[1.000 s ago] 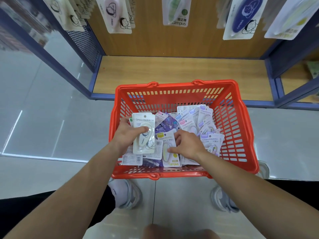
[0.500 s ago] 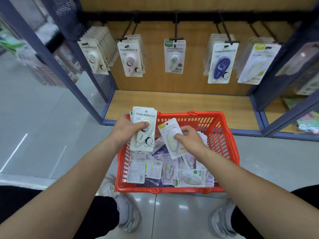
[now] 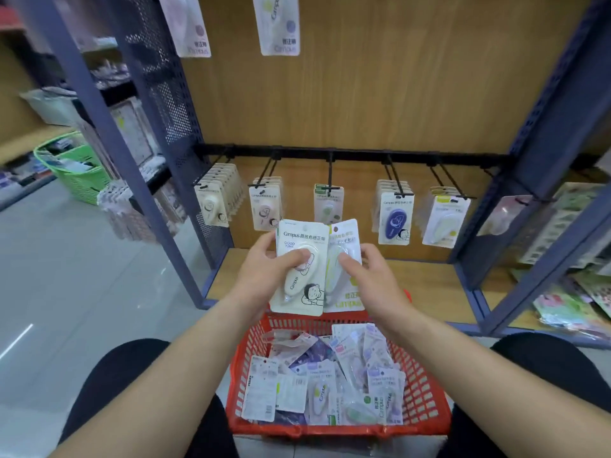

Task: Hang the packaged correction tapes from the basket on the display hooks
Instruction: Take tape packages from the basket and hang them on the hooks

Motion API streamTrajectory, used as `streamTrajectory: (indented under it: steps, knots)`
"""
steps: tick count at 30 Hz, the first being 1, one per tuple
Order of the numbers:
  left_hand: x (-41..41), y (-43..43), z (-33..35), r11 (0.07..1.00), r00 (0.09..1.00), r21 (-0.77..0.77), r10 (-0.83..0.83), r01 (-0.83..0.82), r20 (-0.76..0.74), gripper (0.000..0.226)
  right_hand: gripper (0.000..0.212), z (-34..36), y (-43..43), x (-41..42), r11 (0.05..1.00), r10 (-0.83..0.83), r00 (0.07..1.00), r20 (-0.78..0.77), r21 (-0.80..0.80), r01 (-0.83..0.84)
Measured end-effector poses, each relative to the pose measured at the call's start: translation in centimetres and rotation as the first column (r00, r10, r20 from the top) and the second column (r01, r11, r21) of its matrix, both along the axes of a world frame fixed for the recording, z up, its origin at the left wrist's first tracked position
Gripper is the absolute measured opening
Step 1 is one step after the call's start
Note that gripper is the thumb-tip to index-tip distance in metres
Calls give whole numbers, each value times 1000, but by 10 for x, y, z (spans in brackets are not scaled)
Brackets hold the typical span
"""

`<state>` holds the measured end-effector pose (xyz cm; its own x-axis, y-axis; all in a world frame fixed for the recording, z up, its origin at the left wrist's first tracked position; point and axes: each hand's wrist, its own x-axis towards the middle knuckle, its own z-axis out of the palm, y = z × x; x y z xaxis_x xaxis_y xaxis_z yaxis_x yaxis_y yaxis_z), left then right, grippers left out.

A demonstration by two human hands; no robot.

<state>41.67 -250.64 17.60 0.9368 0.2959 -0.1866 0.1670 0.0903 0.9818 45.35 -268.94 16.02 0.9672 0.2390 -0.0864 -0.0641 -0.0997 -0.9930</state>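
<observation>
My left hand (image 3: 264, 271) grips a cream correction tape pack (image 3: 299, 292), thumb across its front. Beside it my right hand (image 3: 370, 279) holds a yellow-green correction tape pack (image 3: 344, 246), thumb on its blister. Both packs are upright and side by side above the red basket (image 3: 426, 401), which holds several loose packs (image 3: 330, 385). Behind them a black rail (image 3: 357, 157) carries display hooks with cream packs (image 3: 211, 203), pink packs (image 3: 264, 206), a green pack (image 3: 327, 204), blue packs (image 3: 395, 219) and yellow packs (image 3: 443, 219).
The wooden shelf board (image 3: 429, 289) lies under the hooks, framed by blue metal posts (image 3: 178, 180). Two more packs (image 3: 281, 24) hang from a higher row. A green basket (image 3: 76, 170) stands at the far left. Stationery fills the shelf at right (image 3: 575, 292).
Both hands rose out of the basket, each with a pack, up to the level of the hooks. The view tilted up from the basket to the shelf.
</observation>
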Motion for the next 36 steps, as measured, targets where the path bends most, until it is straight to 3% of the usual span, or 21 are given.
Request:
streamTrajectory:
  steps: [2,5,11,18,21,24,28,36]
  knots:
    - [3,-17,1,999,999,-32,-2,3,33,41,16,-1,-1,-6,999,-18,1000,-9,50,18]
    - [11,-38,-1,1000,998,-11,3,-2,64,48,29,-2,-8,-3,997,-51,999,-8,61,51]
    - [33,-59,-1,1000,995,29,-9,6,95,53,24,11,-48,24,989,-119,991,-62,85,124]
    - [85,-90,2,992,994,81,-103,100,33,51,17,12,-153,105,979,-107,989,-104,-185,87]
    - [108,-104,-5,982,986,103,-165,162,21,48,28,-7,-193,144,949,-218,965,-145,-262,175]
    - [123,-110,-21,975,980,100,-198,197,-8,49,33,-33,-209,171,944,-297,941,-163,-200,264]
    - [133,-106,-39,973,975,62,-219,221,-42,53,32,-43,-199,192,961,-273,951,-148,-92,262]
    - [145,-96,-52,978,976,12,-208,209,-65,57,33,-61,-190,201,926,-372,923,-98,-114,361]
